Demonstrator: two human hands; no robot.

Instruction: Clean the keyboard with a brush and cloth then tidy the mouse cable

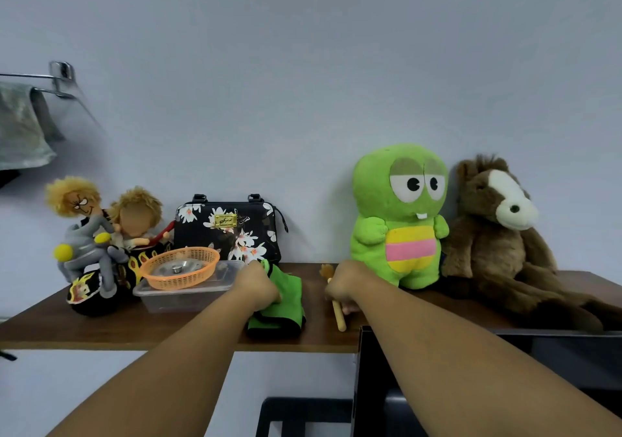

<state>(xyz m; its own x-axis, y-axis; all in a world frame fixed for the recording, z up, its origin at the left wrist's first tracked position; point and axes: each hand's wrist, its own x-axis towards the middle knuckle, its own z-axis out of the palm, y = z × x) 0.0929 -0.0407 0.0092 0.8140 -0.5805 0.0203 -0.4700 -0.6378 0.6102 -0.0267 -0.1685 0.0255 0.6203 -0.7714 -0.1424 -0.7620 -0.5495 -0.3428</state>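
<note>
A folded green cloth (pixel 286 305) with a dark edge lies on the brown wall shelf (pixel 101 329). My left hand (pixel 255 285) is closed on the cloth's upper left part. Just to the right, my right hand (pixel 346 285) is closed around a brush (pixel 339 317) with a pale wooden handle; its brown bristles poke out above the hand and the handle end points toward me. The keyboard and the mouse cable are out of view.
On the shelf stand a doll on a toy motorbike (pixel 97 244), an orange basket (pixel 180 266) on a clear plastic box (pixel 178 297), a floral bag (pixel 229 231), a green plush toy (pixel 400 214) and a brown plush horse (pixel 498 234). A black monitor edge (pixel 367 386) rises below right.
</note>
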